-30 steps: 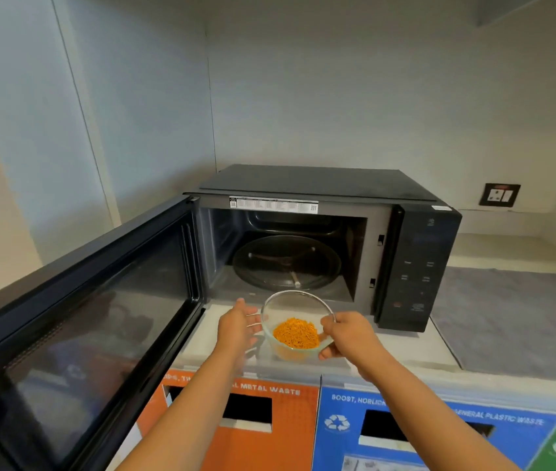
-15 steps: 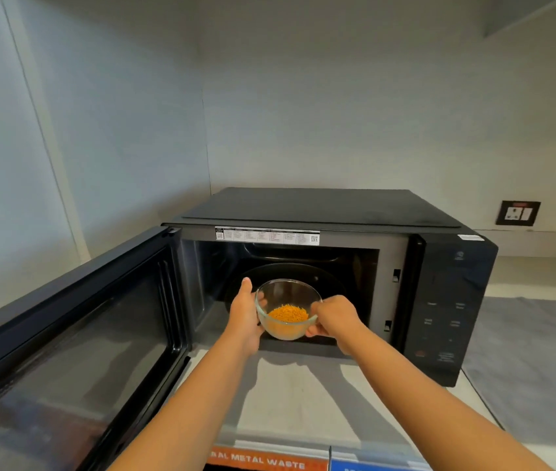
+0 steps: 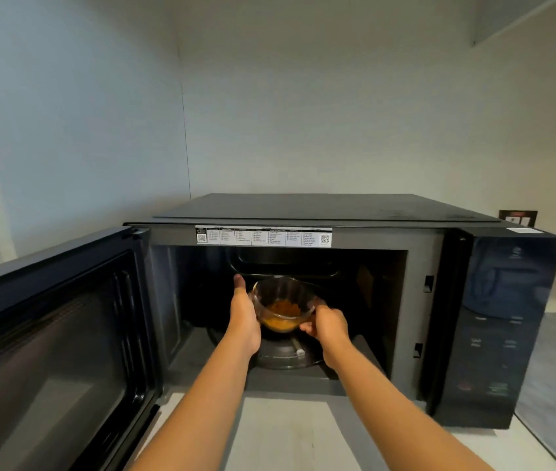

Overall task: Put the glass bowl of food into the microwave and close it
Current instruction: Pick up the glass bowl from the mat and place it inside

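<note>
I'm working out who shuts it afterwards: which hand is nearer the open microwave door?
Left. The left hand grips the glass bowl on the side facing the open door; the right hand holds the bowl's far side, nearer the control panel.

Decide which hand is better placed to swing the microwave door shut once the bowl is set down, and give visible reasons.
Left. The door hangs open on the left, hinged beside the left hand. The right hand would have to cross over the glass bowl.

clear glass bowl, glossy black microwave door, matt grey cavity frame
</note>
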Demonstrator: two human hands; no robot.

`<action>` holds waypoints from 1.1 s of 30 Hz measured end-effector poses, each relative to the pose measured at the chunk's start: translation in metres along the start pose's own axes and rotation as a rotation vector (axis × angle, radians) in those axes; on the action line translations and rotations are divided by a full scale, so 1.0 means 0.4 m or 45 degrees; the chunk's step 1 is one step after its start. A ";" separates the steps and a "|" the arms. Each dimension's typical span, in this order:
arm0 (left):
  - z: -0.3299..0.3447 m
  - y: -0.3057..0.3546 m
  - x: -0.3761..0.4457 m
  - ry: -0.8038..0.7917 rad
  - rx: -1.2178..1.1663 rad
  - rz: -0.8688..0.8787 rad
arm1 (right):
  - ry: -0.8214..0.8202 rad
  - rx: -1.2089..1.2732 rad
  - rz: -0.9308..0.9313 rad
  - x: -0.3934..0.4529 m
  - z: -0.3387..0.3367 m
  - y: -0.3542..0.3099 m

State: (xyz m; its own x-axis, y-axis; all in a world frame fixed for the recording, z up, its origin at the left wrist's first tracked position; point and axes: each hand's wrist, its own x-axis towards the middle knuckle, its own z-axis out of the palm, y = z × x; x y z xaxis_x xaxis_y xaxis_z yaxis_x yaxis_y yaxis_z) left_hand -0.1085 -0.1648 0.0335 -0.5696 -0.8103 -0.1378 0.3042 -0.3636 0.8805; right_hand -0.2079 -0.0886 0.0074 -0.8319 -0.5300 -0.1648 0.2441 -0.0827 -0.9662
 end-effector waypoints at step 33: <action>-0.034 -0.037 0.143 -0.133 0.013 0.015 | -0.029 -0.017 0.018 0.076 0.044 -0.001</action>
State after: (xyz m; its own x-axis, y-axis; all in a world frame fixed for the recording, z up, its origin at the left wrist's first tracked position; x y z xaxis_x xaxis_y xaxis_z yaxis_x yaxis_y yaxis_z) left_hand -0.1351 -0.2119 0.0063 -0.6431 -0.7616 -0.0800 0.3036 -0.3494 0.8864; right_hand -0.2246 -0.1194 0.0062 -0.8167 -0.5503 -0.1736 0.2485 -0.0639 -0.9665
